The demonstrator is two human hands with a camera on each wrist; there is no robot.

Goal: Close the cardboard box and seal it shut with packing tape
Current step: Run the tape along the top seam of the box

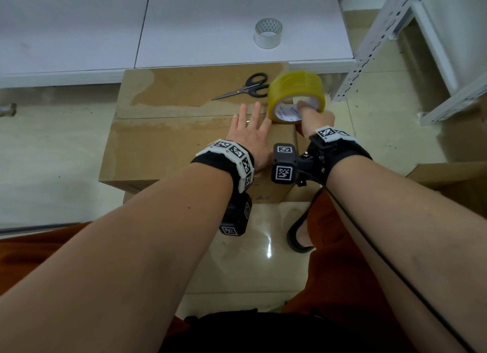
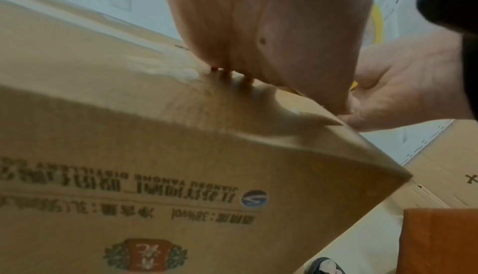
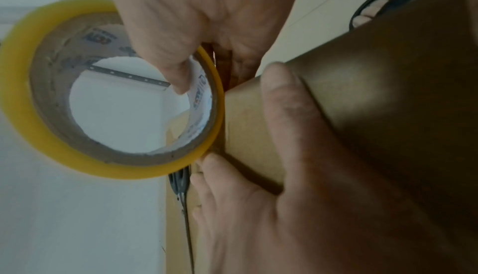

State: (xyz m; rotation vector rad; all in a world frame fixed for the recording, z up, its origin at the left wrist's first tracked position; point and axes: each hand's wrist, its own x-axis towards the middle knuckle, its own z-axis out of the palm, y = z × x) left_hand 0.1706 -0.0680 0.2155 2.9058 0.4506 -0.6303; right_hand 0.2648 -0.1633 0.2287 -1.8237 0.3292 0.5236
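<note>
Left hand (image 1: 250, 133) flat on box (image 1: 163, 147); right hand (image 1: 317, 119) grips tape roll (image 1: 296, 94) at edge.

The box (image 2: 181, 176) side below the left hand (image 2: 271, 33) carries upside-down print. A line of Latin capitals beside a round blue-and-white logo (image 2: 254, 198) is too blurred to read with certainty; Chinese characters run along it, unreadable. Under that, a line includes what looks like "38%vol". Lower down sits a red emblem (image 2: 146, 255) with white characters, flanked by green sprays. A second box (image 2: 452, 176), right of that hand, shows a black "X" mark. The tape roll (image 3: 108, 86) core, round the right hand's (image 3: 168, 22) thumb, bears blue lettering, illegible. Wristbands (image 1: 234, 155) carry black-and-white square code markers.
</note>
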